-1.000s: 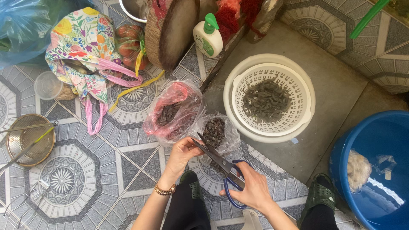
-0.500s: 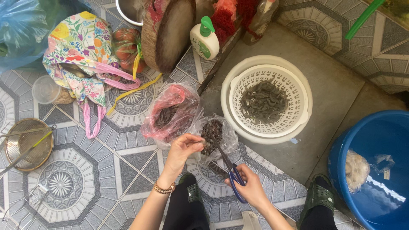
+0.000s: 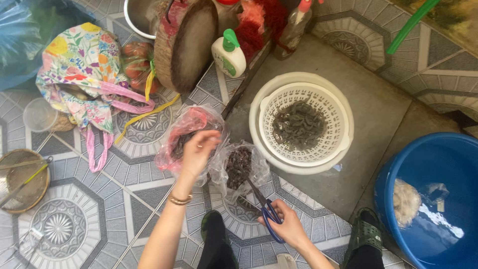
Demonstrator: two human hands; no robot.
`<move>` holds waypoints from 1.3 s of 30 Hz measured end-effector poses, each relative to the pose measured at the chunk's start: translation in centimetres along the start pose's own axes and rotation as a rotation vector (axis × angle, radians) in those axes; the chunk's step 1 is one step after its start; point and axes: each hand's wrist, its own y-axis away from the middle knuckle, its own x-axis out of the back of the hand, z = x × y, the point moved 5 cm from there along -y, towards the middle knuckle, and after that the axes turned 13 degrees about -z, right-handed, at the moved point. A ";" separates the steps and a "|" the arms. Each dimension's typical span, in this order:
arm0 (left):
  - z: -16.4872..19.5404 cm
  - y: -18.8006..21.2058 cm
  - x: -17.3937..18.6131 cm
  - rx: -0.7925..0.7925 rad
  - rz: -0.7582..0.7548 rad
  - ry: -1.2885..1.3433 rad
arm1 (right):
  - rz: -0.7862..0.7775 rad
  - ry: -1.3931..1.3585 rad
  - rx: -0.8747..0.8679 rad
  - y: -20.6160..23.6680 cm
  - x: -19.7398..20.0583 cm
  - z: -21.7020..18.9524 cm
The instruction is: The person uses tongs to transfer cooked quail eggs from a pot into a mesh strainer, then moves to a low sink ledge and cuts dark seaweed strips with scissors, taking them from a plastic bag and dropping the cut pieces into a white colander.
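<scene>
My left hand (image 3: 199, 150), with a gold bracelet at the wrist, reaches into the pink plastic bag (image 3: 181, 129) that holds dark shrimp; whether the fingers grip one I cannot tell. My right hand (image 3: 286, 226) holds blue-handled scissors (image 3: 264, 209), blades pointing up toward a clear plastic bag (image 3: 239, 167) of dark scraps. A white colander (image 3: 301, 124) with several grey shrimp sits inside a white basin (image 3: 259, 139) to the right of the bags.
A blue tub (image 3: 433, 199) with water stands at the right. A floral cloth bag (image 3: 82, 74), tomatoes (image 3: 137, 67), a round wooden chopping block (image 3: 186, 45), a soap bottle (image 3: 229, 55), a plastic cup (image 3: 40, 114) and a metal strainer (image 3: 22, 179) lie on the tiled floor. My sandalled feet (image 3: 366, 234) are below.
My left hand has moved from beside the scissors up into the pink bag. The scissors have swung from slanted to nearly upright and lowered toward my lap.
</scene>
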 end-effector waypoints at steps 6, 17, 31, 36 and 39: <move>-2.7 2.4 9.0 0.242 0.268 -0.487 | -0.078 -0.250 0.035 -2.1 -1.1 2.5; -0.8 -2.5 5.0 -0.026 0.227 -0.973 | -0.057 -0.235 0.115 -1.8 -1.0 2.7; -0.8 0.9 8.5 0.069 0.297 -0.507 | -0.055 -0.337 0.099 -1.7 -0.3 3.0; -0.7 5.8 7.8 0.094 0.236 0.001 | -0.106 -0.168 0.109 -1.1 -0.8 1.0; -0.4 7.6 5.5 0.116 0.157 0.310 | -0.170 -0.085 0.129 -0.6 -1.5 -0.7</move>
